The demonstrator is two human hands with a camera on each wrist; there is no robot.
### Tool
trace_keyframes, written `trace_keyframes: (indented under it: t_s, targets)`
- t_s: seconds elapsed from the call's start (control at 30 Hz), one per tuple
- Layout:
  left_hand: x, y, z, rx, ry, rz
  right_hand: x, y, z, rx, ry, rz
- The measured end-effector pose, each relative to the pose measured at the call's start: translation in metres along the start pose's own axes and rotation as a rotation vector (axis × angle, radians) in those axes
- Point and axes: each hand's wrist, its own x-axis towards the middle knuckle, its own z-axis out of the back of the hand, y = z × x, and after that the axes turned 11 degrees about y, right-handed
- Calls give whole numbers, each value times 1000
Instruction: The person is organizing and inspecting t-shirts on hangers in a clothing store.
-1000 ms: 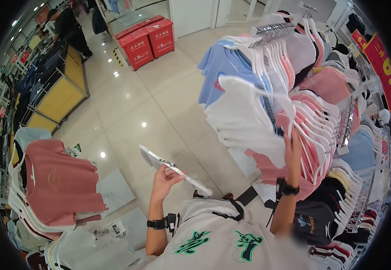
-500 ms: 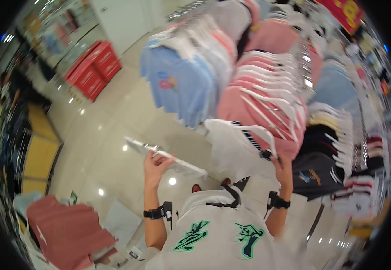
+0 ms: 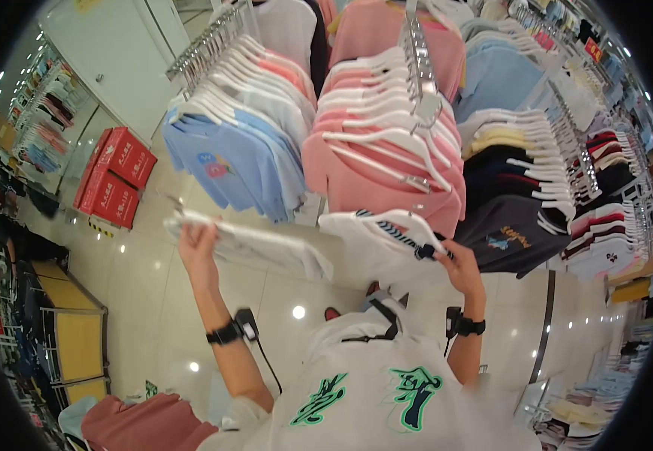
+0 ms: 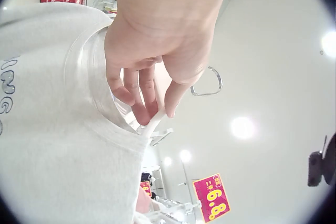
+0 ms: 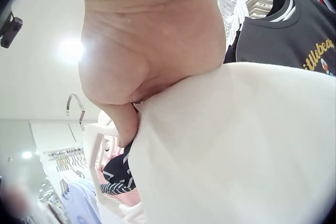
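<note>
My left hand (image 3: 200, 244) pinches a white hanger at the neck of a pale T-shirt (image 3: 270, 252), held out edge-on over the floor in the head view. Dark lettering marks the pale T-shirt's front (image 4: 58, 119) in the left wrist view, and the metal hook (image 4: 212, 85) sticks out past my thumb. On the other side, my right hand (image 3: 462, 267) grips the shoulder end of a white garment (image 3: 368, 244) on a white hanger (image 3: 416, 225). Black-and-white striped fabric (image 5: 119, 179) shows at its neck. In the right wrist view the cloth hides most of my fingers.
Ahead, pink shirts (image 3: 386, 180) hang on a rail, with light blue shirts (image 3: 225, 161) to their left and a dark grey shirt (image 3: 510, 237) to their right. Red boxes (image 3: 119, 177) stand on the floor at left. A rose shirt (image 3: 146, 425) is at lower left.
The head view has turned right toward the racks. My right hand has drawn the white garment away from the pink shirts, toward the body. The left hand has raised its T-shirt and moved it outward.
</note>
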Motion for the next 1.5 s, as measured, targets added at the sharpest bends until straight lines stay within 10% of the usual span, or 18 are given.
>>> trace_keyframes:
  t_s: [0.37, 0.73, 1.27, 1.5]
  targets:
    - [142, -95, -35, 73, 54, -175, 5, -17, 21, 65, 14, -26]
    - [236, -77, -59, 325, 81, -68, 58, -36, 50, 28, 95, 97]
    - [243, -14, -53, 391, -279, -59, 102, -65, 76, 66, 242, 105]
    - [246, -31, -51, 399, -153, -24, 102, -57, 74, -8, 261, 46]
